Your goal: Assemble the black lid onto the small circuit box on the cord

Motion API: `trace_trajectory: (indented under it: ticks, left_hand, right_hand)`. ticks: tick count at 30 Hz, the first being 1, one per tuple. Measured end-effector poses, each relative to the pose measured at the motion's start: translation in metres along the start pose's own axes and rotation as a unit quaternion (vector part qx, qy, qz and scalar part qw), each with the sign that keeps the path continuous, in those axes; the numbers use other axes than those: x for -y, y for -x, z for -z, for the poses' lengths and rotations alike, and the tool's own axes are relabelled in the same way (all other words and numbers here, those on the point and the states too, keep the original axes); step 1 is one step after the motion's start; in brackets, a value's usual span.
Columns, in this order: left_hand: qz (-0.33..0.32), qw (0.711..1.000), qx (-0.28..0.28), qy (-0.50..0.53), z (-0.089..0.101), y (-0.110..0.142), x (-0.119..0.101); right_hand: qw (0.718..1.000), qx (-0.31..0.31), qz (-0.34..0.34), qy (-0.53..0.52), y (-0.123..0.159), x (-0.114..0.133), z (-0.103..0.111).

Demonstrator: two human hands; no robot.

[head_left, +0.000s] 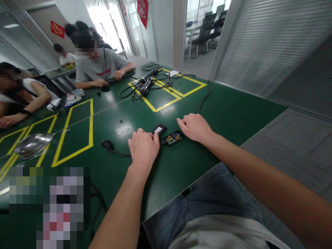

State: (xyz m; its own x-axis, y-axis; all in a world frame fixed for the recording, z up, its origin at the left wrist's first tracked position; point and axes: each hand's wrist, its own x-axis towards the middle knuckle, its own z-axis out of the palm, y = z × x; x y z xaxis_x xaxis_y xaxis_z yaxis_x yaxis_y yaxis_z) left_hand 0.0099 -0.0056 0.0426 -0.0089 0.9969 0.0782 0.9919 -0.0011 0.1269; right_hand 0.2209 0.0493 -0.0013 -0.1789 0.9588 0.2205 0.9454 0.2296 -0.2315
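Note:
My left hand (144,147) is closed on a black plastic cover (161,129) with a white label, and its ribbed end sticks out past the thumb. Just right of that hand lies an opened black casing (173,138) showing a circuit board with orange ring-shaped parts. My right hand (195,127) rests at the casing's right side with curled fingers; what they grip, if anything, is hidden. A black cable (204,98) runs away from behind this hand. A power plug (107,144) on a black cord lies left of my left hand.
Black hand tools with coiled cables (146,84) lie farther back on the green table (246,107), among yellow tape outlines (90,128). A shiny metal bowl (33,145) stands at left. Across the table, a person in a grey shirt (103,67) handles a dark object; others sit at left.

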Motion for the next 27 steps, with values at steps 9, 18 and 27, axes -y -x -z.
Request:
trace_trajectory:
  ticks: [9, 18, 27]
  left_hand:
    - [-0.002, 1.0, 0.006, -0.011, -0.0048, 0.0001, -0.0044]
    - [-0.014, 1.0, 0.016, -0.021, -0.0046, -0.0015, -0.003]
    - [-0.01, 1.0, 0.024, -0.007, -0.0066, -0.0034, -0.0011]
  right_hand:
    - [0.999, -0.024, -0.044, 0.008, 0.0041, 0.0012, 0.0035]
    - [0.999, -0.02, -0.031, -0.007, 0.0027, -0.0014, 0.0014]
    - [0.999, -0.013, -0.024, -0.018, 0.0032, 0.0009, 0.003]
